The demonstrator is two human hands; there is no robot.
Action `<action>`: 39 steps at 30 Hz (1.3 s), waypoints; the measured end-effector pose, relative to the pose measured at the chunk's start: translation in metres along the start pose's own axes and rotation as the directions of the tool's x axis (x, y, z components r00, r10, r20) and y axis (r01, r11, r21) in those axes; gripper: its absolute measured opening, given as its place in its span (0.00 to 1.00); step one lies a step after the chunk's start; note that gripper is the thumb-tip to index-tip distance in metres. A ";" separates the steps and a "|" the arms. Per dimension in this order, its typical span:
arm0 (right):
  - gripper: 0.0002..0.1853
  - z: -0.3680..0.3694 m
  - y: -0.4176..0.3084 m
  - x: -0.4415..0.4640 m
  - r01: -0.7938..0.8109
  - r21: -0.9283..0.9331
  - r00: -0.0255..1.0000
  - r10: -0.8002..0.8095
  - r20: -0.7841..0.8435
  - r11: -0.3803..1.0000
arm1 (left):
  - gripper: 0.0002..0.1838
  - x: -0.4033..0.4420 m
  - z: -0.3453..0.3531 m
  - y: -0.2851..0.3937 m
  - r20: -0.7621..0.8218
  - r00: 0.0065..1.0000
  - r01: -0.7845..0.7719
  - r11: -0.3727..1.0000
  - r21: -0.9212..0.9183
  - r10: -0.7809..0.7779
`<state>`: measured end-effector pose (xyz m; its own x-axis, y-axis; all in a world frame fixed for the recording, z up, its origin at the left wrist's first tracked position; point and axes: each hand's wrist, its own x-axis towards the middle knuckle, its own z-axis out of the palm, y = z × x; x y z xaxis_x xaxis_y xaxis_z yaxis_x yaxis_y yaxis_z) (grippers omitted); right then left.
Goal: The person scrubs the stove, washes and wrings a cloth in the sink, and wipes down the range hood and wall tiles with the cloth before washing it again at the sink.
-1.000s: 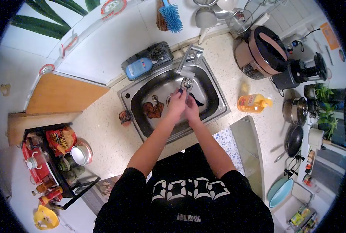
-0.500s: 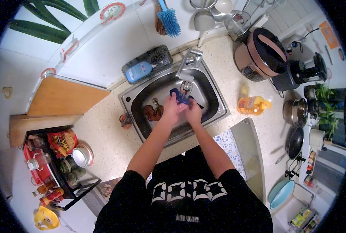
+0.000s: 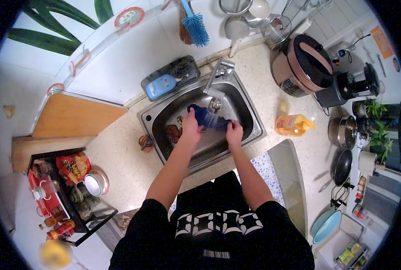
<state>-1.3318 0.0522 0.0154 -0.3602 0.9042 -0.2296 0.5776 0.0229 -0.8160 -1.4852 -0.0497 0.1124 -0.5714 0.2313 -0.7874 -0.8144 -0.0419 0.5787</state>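
Stretched between my hands over the sink (image 3: 196, 168) is a dark blue cloth (image 3: 206, 118), small and wet-looking; its exact kind is unclear. My left hand (image 3: 191, 127) is closed on its left end, and my right hand (image 3: 234, 133) pinches the right end. Water from the faucet (image 3: 215, 85) runs onto the middle of the cloth. Left of my left hand, a crumpled reddish-brown cloth (image 3: 173, 133) lies in the basin, partly hidden by that hand. A similar brown bundle (image 3: 145, 143) sits on the counter beside the sink's left edge.
Behind the sink, a blue bottle (image 3: 161, 87) lies in a black tray (image 3: 192, 67). To the right stand a yellow pump bottle (image 3: 294, 124) and a pink-and-black cooker (image 3: 299, 65). A black rack (image 3: 81, 236) with jars and packets is at the left, near a white bowl (image 3: 95, 183).
My hands have moved apart, spreading the blue cloth that was bunched between them. My right hand has shifted right and my left hand slightly left.
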 end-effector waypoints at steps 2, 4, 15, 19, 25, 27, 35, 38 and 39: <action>0.12 -0.001 -0.005 0.005 -0.043 0.182 0.997 0.032 0.067 0.982 | 0.18 -0.005 0.002 0.003 -0.005 0.994 -0.106 0.983 0.149 0.108; 0.11 -0.001 -0.018 0.006 -0.102 0.334 0.989 0.060 0.135 0.937 | 0.19 0.006 -0.005 -0.014 0.078 0.988 -0.154 0.928 0.338 0.136; 0.18 -0.003 -0.084 -0.027 -0.368 0.524 0.816 -0.004 0.579 0.768 | 0.18 -0.008 -0.002 -0.053 0.236 0.970 0.070 0.997 -0.039 -0.059; 0.19 0.010 -0.052 -0.028 0.164 0.422 0.928 -0.284 0.239 0.892 | 0.13 0.031 -0.012 -0.063 0.207 0.977 0.058 0.996 -0.074 -0.042; 0.24 0.013 -0.006 -0.035 0.005 0.397 0.966 -0.107 0.234 0.918 | 0.13 0.025 -0.001 -0.051 0.189 0.971 0.199 0.933 -0.301 -0.146; 0.24 0.021 -0.008 -0.045 0.162 0.439 0.936 -0.278 0.214 0.884 | 0.14 0.014 0.006 -0.044 0.199 0.955 0.284 0.874 -0.395 -0.220; 0.16 0.036 0.011 -0.016 0.032 0.361 0.977 -0.105 0.185 0.932 | 0.14 0.009 0.001 -0.034 0.154 0.976 0.191 0.946 -0.263 -0.154; 0.18 0.019 0.009 -0.001 0.008 0.314 0.970 -0.084 0.228 0.950 | 0.14 0.013 -0.007 -0.023 0.088 0.995 0.043 0.995 -0.093 -0.035; 0.19 0.010 0.004 0.002 -0.011 0.282 0.966 -0.063 0.249 0.959 | 0.14 0.013 -0.009 -0.020 0.081 0.997 0.020 0.996 -0.089 -0.013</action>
<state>-1.3376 0.0504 0.0067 -0.5670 0.7659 -0.3030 0.3511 -0.1080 -0.9301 -1.4772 -0.0549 0.0888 -0.5510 0.3096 -0.7750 -0.8314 -0.1240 0.5416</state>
